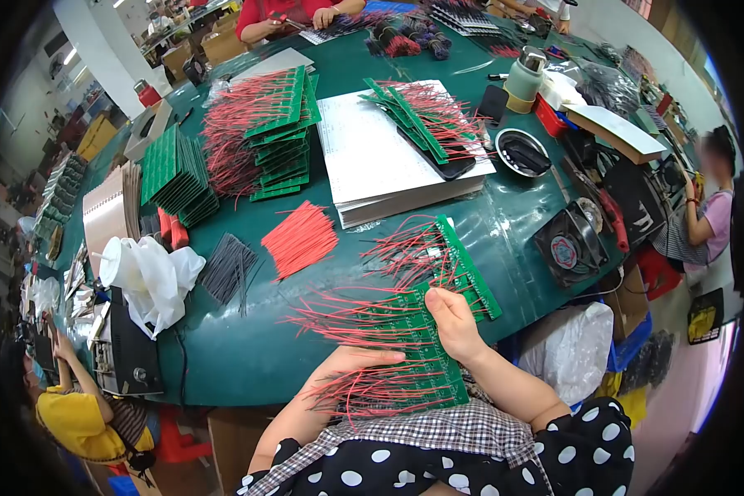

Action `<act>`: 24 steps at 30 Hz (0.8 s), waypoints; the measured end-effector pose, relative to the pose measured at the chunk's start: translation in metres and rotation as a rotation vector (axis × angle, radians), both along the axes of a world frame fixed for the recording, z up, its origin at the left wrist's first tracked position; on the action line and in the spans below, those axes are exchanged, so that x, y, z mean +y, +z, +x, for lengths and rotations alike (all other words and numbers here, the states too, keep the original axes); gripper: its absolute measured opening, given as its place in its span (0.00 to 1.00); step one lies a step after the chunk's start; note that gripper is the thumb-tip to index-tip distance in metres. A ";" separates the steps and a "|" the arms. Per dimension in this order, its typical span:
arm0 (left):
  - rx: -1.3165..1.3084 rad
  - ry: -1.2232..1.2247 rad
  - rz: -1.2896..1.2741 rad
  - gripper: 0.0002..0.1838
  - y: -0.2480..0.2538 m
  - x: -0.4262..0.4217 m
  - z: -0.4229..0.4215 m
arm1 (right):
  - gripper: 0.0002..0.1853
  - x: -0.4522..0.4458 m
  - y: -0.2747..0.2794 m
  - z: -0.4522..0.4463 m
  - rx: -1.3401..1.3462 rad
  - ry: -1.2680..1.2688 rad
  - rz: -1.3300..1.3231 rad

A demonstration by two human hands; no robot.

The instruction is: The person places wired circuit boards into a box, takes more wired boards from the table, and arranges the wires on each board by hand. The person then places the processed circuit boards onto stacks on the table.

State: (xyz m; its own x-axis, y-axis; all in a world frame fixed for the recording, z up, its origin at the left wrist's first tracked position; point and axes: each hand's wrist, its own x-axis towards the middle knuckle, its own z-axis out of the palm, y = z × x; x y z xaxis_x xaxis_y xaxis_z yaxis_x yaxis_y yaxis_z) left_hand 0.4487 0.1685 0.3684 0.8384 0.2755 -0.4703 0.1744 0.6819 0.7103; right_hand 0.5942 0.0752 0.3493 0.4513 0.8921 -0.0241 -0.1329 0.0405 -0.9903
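Observation:
A green circuit board panel (445,382) with rows of red wires sticking out to the left is held in front of my apron. My left hand (351,365) grips it from the left, thumb lying over the board among the wires and the other fingers hidden beneath. On its right edge my right hand (456,324) is closed, thumb on top. Just beyond, another wired board (471,273) lies on the green table, its near end close to my right hand. Loose red wires (300,240) and a bundle of black wires (229,269) rest on the table to the left.
Stacked wired boards (277,136) and plain green boards (174,175) stand at back left. A paper stack (360,178) carries more boards and a phone (459,169). A small fan (572,245) sits at the right edge; a white plastic bag (153,281) is left. Other people work around.

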 end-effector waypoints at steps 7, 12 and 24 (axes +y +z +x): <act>-0.055 0.111 -0.046 0.29 -0.011 0.001 -0.013 | 0.15 -0.003 0.013 0.013 -0.023 -0.028 -0.048; -0.037 0.543 -0.071 0.16 0.000 0.053 -0.039 | 0.16 -0.003 0.055 0.068 -0.142 -0.248 -0.045; -0.024 0.247 0.105 0.20 0.022 0.019 -0.017 | 0.18 0.025 0.039 0.007 -0.135 0.155 -0.102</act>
